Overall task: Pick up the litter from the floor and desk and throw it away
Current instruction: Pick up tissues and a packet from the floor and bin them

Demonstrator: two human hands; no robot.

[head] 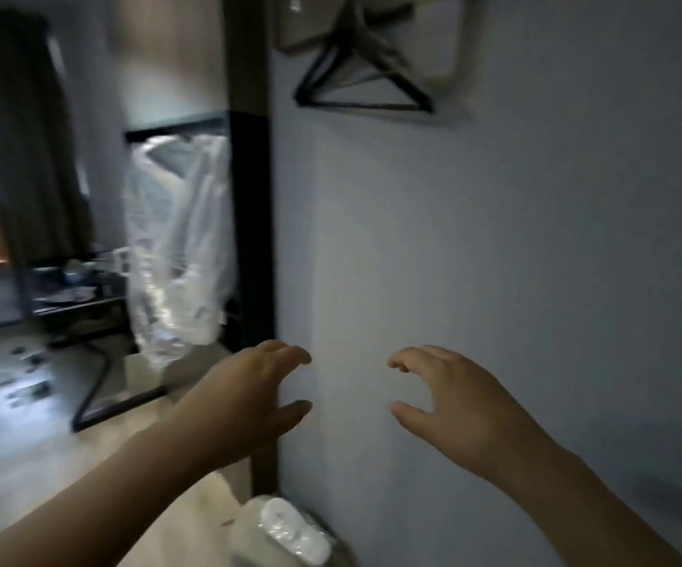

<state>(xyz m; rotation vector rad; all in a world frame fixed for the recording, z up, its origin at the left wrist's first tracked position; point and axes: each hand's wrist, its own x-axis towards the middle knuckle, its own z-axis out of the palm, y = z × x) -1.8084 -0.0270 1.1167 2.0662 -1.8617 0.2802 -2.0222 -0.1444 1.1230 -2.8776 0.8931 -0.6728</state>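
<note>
Blurred desk clutter (70,289), unidentifiable floor specks (28,376) (litter?)

The way ahead is closed by the pale wall (495,280), a dark post (251,198) is set along the wall's left edge with a clear plastic bag (180,247) hung just beyond, a bin (331,544) is set at the wall's foot, and open floor (24,464) is left further left.

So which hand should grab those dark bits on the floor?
Probably the left hand. Both hands are empty, but the dark bits lie far to the left, on its side, while the right hand is in front of the wall.
</note>
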